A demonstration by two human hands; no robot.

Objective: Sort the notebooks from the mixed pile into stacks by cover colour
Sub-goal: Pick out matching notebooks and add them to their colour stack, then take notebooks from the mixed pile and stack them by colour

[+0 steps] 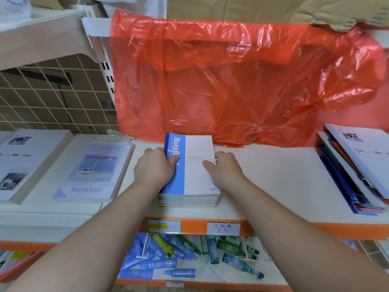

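**A:** What's the surface up there?

**B:** I see a white shelf (273, 186) with an orange front edge. At far left lies a stack of white notebooks (25, 163). Just beside it is a pale blue stack (92, 171) marked "Moment". Behind those stands a wire grid (27, 85) with a cardboard box (84, 98) beyond it. A red plastic bag (231, 81) hangs over the back of the shelf in the middle. At far right the mixed pile (355, 175) lies slanted, with a white cover on top and blue and orange edges under it. Below the shelf edge lie small blue and green bottles (185, 256).

**A:** And the hands?

**B:** Both grip the middle stack (189, 200), which sits well apart from the mixed pile. The left hand (154, 167) wraps its left edge, thumb on the blue-and-white notebook (197, 161) on top. The right hand (225, 167) clasps the right edge, thumb laid on the white part of that cover.
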